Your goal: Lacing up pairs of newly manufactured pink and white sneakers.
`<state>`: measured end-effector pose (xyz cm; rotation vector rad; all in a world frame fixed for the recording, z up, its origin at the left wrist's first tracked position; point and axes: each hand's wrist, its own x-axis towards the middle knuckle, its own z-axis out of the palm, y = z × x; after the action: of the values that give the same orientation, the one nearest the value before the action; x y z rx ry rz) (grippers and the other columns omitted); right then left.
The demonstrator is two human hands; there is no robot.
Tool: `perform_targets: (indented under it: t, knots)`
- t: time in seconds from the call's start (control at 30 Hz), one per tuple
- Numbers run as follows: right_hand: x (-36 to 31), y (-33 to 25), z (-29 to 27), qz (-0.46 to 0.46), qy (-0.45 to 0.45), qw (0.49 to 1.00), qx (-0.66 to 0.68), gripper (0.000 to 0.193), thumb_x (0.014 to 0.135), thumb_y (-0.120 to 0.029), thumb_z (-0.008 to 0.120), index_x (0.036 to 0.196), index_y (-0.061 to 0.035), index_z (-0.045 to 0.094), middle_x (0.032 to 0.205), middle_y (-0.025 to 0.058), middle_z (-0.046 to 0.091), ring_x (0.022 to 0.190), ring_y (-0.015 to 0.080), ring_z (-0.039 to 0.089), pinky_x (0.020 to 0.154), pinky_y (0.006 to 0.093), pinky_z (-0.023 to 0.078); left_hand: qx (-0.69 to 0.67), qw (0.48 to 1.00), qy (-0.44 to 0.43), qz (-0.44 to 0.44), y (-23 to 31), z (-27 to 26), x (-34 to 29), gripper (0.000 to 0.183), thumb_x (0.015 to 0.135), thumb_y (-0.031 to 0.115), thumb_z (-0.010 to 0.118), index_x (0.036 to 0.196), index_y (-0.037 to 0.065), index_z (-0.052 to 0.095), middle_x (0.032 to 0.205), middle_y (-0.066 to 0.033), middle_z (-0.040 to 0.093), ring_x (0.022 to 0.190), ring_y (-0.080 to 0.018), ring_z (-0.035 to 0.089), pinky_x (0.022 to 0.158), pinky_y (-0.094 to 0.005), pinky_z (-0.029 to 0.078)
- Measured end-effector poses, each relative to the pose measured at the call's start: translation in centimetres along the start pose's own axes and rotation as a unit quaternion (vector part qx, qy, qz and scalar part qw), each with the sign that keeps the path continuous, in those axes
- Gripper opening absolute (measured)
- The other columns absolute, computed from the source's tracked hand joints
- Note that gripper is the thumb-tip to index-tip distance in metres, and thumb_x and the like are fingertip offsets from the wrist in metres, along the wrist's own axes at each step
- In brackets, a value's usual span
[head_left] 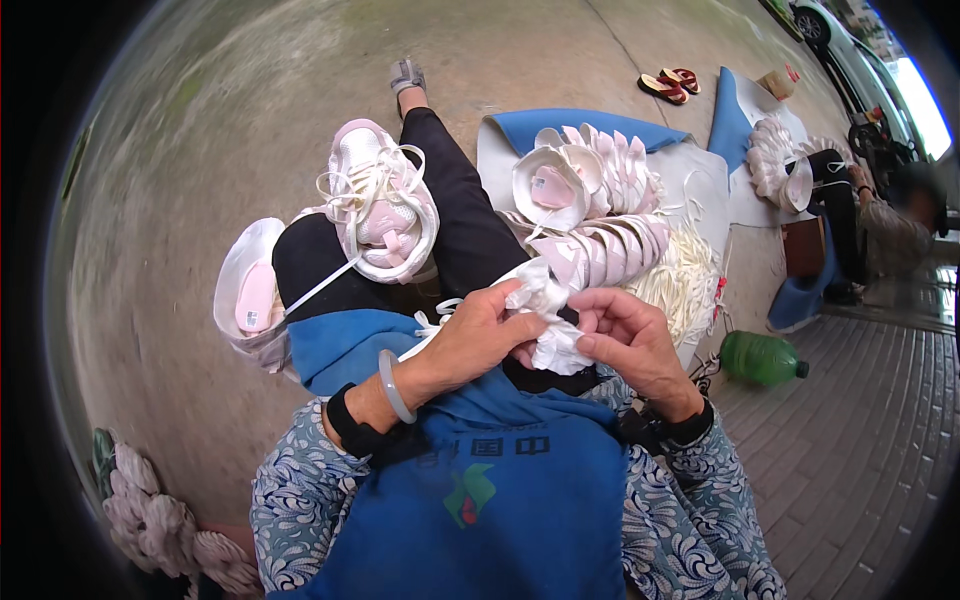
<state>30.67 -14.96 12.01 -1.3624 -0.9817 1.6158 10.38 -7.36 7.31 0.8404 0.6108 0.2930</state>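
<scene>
From the head view, the left hand (488,325) pinches a crumpled white piece (556,348) over the lap, seemingly steadying it for the right hand (640,345), curled at its edge, whether clamped I can't tell; farther right, pink shoe uppers (604,252) sit nested, perhaps to save room

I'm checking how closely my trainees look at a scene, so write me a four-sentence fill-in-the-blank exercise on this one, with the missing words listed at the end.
1. Between the left hand and the right hand is crumpled material, coloured ____.
2. A pale bangle circles the ____ wrist.
3. The plastic bottle lying on its side is ____ in colour.
4. The flip-flops number ____.

Missing words: white; left; green; two.
</scene>
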Motion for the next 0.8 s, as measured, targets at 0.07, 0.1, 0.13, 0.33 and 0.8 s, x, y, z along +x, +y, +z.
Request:
perform_targets:
  t: [0.07, 0.1, 0.13, 0.33, 0.8]
  knots:
    - [0.4, -0.1, 0.6, -0.004, -0.003, 1.000, 0.017, 0.040, 0.083, 0.000, 0.067, 0.121, -0.0003, 0.055, 0.091, -0.0026, 0.055, 0.077, 0.0030, 0.052, 0.067, 0.0163, 0.043, 0.030, 0.998, -0.007, 0.053, -0.7, -0.3, 0.0, 0.034, 0.093, 0.011, 0.060, 0.124, 0.003, 0.048, 0.100, -0.0039, 0.061, 0.084, -0.0083, 0.059, 0.071, -0.0242, 0.052]
    - [0.5, 0.0, 0.9, -0.031, -0.003, 0.997, -0.066, 0.041, 0.083, -0.001, 0.068, 0.121, 0.0000, 0.054, 0.092, -0.0011, 0.056, 0.077, 0.0047, 0.053, 0.067, 0.0185, 0.045, 0.033, 0.996, 0.006, 0.084, -1.0, 0.1, -0.2, 0.033, 0.091, 0.008, 0.062, 0.121, 0.003, 0.049, 0.103, -0.0031, 0.060, 0.090, -0.0068, 0.057, 0.076, -0.0240, 0.049]
    - [0.6, 0.1, 1.1, -0.059, -0.003, 0.987, -0.148, 0.041, 0.083, -0.002, 0.068, 0.121, 0.0003, 0.053, 0.094, 0.0004, 0.056, 0.076, 0.0064, 0.054, 0.067, 0.0206, 0.046, 0.032, 0.996, 0.006, 0.084, -1.0, 0.3, -0.4, 0.033, 0.091, 0.008, 0.062, 0.121, 0.003, 0.049, 0.103, -0.0031, 0.060, 0.090, -0.0068, 0.057, 0.076, -0.0240, 0.049]
    - [1.0, 0.4, 1.0, -0.056, 0.041, 0.969, -0.238, 0.020, 0.090, -0.006, 0.059, 0.108, 0.0038, 0.061, 0.093, 0.0074, 0.066, 0.084, 0.0116, 0.059, 0.075, 0.0256, 0.047, 0.105, 0.993, 0.009, 0.056, 0.1, 0.3, -1.1, 0.030, 0.087, 0.010, 0.065, 0.113, 0.000, 0.053, 0.092, -0.0012, 0.058, 0.078, -0.0060, 0.054, 0.068, -0.0226, 0.046]
    - [0.5, -0.7, -0.1, -0.095, -0.154, 0.971, 0.157, 0.019, 0.093, -0.011, 0.054, 0.097, 0.0056, 0.062, 0.091, 0.0099, 0.062, 0.078, 0.0152, 0.061, 0.072, 0.0276, 0.049, 0.004, 0.891, -0.307, 0.336, 8.1, 1.0, -8.9, 0.018, 0.089, 0.012, 0.060, 0.075, 0.002, 0.052, 0.094, -0.0101, 0.061, 0.090, -0.0216, 0.057, 0.077, -0.0360, 0.044]
